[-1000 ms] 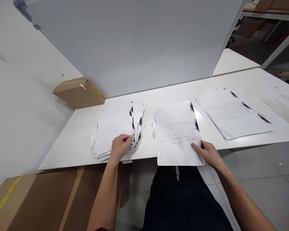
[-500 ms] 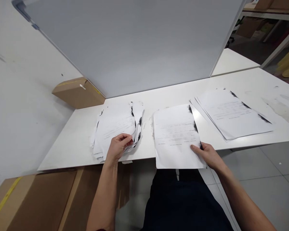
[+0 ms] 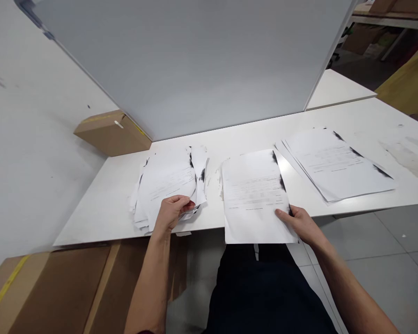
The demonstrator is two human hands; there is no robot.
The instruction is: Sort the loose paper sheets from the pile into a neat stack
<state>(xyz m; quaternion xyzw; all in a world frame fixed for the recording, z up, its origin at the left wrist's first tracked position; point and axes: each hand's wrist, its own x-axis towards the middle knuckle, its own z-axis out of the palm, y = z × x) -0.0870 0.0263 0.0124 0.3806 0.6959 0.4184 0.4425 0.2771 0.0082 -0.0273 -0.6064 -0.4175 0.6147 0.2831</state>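
A loose stack of printed paper sheets [image 3: 167, 178], with black smudges along its right edge, lies at the left of the white table. At its lower right corner my left hand [image 3: 174, 209] pinches the lifted edge of the top sheet. My right hand [image 3: 299, 222] grips a sheet of paper [image 3: 256, 195] in the middle by its lower right edge, thumb on top and fingers beneath. This sheet overhangs the table's front edge. Whether more sheets lie under it cannot be seen. Farther right rests another pile of printed sheets [image 3: 337, 167], slightly fanned.
The white table [image 3: 87, 208] runs along a large whiteboard [image 3: 202, 69] at the back. A cardboard box [image 3: 114, 134] sits at the back left corner. Larger cardboard boxes [image 3: 55, 292] stand below at the left. Shelving and a yellow item [image 3: 407, 88] appear far right.
Sheets at the right side of the left stack have shifted and spread near my left fingers. The right hand and its sheet have barely moved. More yellow shows at the far right.
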